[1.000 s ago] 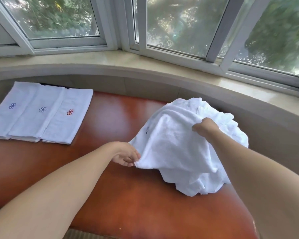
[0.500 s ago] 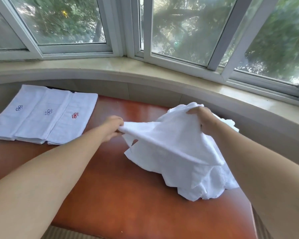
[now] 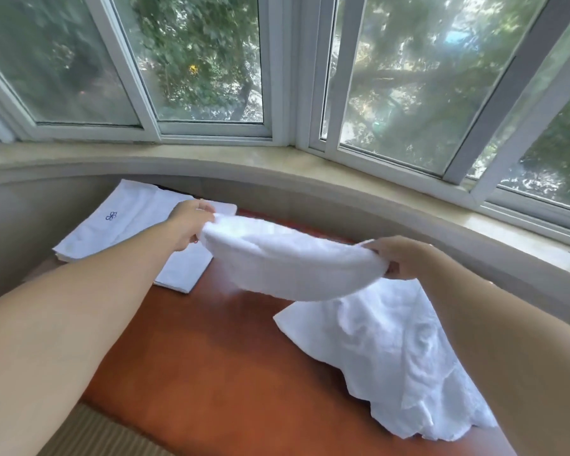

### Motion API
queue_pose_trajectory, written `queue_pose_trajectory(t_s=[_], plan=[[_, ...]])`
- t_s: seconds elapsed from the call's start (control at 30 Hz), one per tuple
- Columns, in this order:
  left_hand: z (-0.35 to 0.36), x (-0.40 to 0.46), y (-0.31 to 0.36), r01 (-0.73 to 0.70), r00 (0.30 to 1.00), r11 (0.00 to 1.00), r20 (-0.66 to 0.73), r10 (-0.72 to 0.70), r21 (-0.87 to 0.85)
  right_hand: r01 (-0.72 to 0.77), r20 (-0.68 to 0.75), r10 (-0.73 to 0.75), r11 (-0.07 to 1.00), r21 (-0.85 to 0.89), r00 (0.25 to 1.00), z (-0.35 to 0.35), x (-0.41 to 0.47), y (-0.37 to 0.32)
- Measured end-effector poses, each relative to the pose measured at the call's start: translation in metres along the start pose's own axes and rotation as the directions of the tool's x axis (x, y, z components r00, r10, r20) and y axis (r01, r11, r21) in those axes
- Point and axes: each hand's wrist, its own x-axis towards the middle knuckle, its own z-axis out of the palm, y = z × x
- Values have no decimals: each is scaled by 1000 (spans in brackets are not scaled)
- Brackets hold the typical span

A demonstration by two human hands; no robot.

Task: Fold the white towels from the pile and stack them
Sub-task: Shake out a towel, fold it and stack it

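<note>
A white towel (image 3: 290, 261) hangs stretched in the air above the reddish-brown table (image 3: 211, 373). My left hand (image 3: 190, 225) grips its left end and my right hand (image 3: 405, 256) grips its right end. Below my right arm lies the crumpled pile of white towels (image 3: 389, 350) on the table's right side. At the back left lie the folded white towels (image 3: 129, 222) side by side, one showing a small blue embroidered mark; my left arm hides part of them.
A curved stone windowsill (image 3: 277, 166) and its low wall run close behind the table. Large windows (image 3: 195, 60) stand above it. A striped floor or mat (image 3: 89, 436) shows past the table's near-left edge.
Both hands have lifted one towel off the pile and pulled it out between them. My left hand moved up and left, over the folded towels. The camera view tilted upward.
</note>
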Motion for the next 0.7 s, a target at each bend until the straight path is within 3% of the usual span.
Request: queue_pose_trajectory(t_s=[0.07, 0.13, 0.27, 0.4, 0.43, 0.5, 0.6, 0.7], plan=[[-12, -4, -22, 116, 978, 984, 157, -137, 138, -54, 0, 54, 998, -41, 999, 9, 6, 13], [-25, -6, -36, 240, 916, 949, 275, -291, 204, -89, 104, 91, 996, -19, 990, 13, 5, 13], [-51, 6, -61, 419, 836, 904, 425, -347, -86, -38, 206, 19, 995, 87, 978, 24, 5, 2], [-60, 6, -90, 476, 763, 859, 574, -296, -189, -57, 222, 69, 997, -60, 973, 61, 4, -5], [-60, 7, -94, 479, 758, 859, 578, -303, -178, -41, 190, 54, 996, -75, 980, 71, 5, -7], [-62, 12, -95, 439, 812, 878, 503, -297, -190, 35, 119, -33, 999, -15, 992, 87, 8, -17], [-75, 27, -85, 316, 937, 871, 270, -224, -375, 156, 30, -165, 968, 196, 986, 98, 12, -43], [-95, 34, -70, 196, 980, 840, 118, -157, -506, 233, -72, -222, 889, 394, 972, 100, 8, -64]])
